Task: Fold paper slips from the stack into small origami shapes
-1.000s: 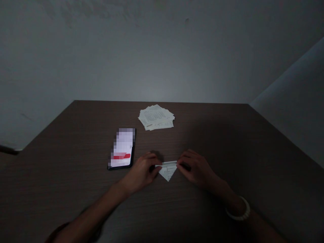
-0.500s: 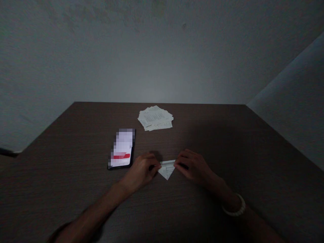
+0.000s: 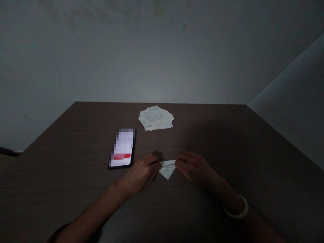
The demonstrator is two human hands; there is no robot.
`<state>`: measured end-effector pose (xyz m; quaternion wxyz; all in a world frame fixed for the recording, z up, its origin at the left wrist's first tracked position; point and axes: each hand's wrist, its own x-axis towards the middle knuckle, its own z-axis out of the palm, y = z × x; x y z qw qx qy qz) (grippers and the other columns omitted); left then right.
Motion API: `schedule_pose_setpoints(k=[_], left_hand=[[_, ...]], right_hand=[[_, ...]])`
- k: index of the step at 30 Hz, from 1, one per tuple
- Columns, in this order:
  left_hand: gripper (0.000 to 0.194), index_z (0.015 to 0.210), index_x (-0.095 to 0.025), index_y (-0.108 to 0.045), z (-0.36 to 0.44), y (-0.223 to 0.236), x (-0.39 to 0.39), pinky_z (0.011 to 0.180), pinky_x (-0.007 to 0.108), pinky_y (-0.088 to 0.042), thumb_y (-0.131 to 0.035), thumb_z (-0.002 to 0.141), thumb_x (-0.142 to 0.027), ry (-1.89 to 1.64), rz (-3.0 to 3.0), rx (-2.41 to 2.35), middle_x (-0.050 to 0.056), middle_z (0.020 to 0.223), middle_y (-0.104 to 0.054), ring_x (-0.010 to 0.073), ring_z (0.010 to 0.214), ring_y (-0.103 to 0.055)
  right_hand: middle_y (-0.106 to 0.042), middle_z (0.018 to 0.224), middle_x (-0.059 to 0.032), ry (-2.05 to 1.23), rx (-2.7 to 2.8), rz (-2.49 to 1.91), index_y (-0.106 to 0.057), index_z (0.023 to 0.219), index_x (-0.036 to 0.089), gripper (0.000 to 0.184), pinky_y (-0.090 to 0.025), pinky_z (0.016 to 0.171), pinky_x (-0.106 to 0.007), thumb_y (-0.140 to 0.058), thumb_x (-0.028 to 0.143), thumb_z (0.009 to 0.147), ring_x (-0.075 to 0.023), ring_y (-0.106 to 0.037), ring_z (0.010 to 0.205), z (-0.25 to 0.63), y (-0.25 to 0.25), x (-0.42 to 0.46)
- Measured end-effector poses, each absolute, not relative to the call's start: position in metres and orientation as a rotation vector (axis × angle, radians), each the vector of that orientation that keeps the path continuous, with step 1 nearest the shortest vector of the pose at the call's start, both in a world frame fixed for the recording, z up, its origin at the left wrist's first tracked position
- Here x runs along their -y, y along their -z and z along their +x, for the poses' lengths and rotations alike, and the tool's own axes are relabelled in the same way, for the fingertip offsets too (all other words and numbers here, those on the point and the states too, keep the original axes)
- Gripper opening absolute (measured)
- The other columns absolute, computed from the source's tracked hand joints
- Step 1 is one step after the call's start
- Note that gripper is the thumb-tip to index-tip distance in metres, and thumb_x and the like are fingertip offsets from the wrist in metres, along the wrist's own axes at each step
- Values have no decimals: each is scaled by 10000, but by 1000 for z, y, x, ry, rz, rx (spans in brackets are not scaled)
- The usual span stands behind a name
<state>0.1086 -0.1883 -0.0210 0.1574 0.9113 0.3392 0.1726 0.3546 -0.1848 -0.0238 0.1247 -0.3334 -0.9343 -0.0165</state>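
Observation:
A small piece of printed paper (image 3: 167, 170), folded to a point toward me, lies on the dark wooden table between my hands. A narrow band is folded along its far edge. My left hand (image 3: 144, 170) pinches its left corner, thumb and fingers pressed together. At the opposite corner, my right hand (image 3: 193, 166) grips the paper in the same way. The fingers cover both corners. A pale beaded bracelet (image 3: 238, 208) circles my right wrist.
A loose pile of printed papers (image 3: 156, 118) lies farther back. Left of my hands is a phone (image 3: 123, 148) with its screen lit and partly blurred. The table (image 3: 76, 135) meets a grey wall (image 3: 162, 60) at its far edge.
The fingers of both hands have closed in a little more on the corners, and the folded band at the far edge looks flatter. The phone and pile have stayed put.

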Motion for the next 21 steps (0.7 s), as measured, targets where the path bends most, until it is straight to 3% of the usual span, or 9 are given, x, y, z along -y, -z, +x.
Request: schedule_pose_setpoints(k=[8, 16, 21], left_hand=[[216, 807, -132, -639, 112, 19, 190, 705, 320, -484, -462, 931, -124, -460, 2584, -997, 56, 838, -546, 183, 802, -548], [202, 802, -134, -630, 109, 24, 189, 695, 327, -495, -469, 921, -108, -455, 2618, -1009, 58, 842, -551, 186, 792, -551], [172, 913, -126, -638, 105, 26, 191, 735, 350, -529, -477, 898, -67, -408, 2738, -954, 76, 917, -576, 197, 830, -566]], right_hand=[[-636, 881, -20, -84, 2598, -1030, -648, 902, 209, 137, -378, 672, -273, -540, 279, 949, -158, -532, 825, 350, 34, 183], [-645, 910, -22, 20, 2701, -974, -633, 956, 203, 113, -385, 690, -285, -535, 151, 931, -165, -529, 824, 356, 30, 184], [-645, 925, -18, 72, 2740, -950, -630, 961, 203, 107, -397, 699, -297, -546, 149, 922, -172, -530, 831, 357, 28, 185]])
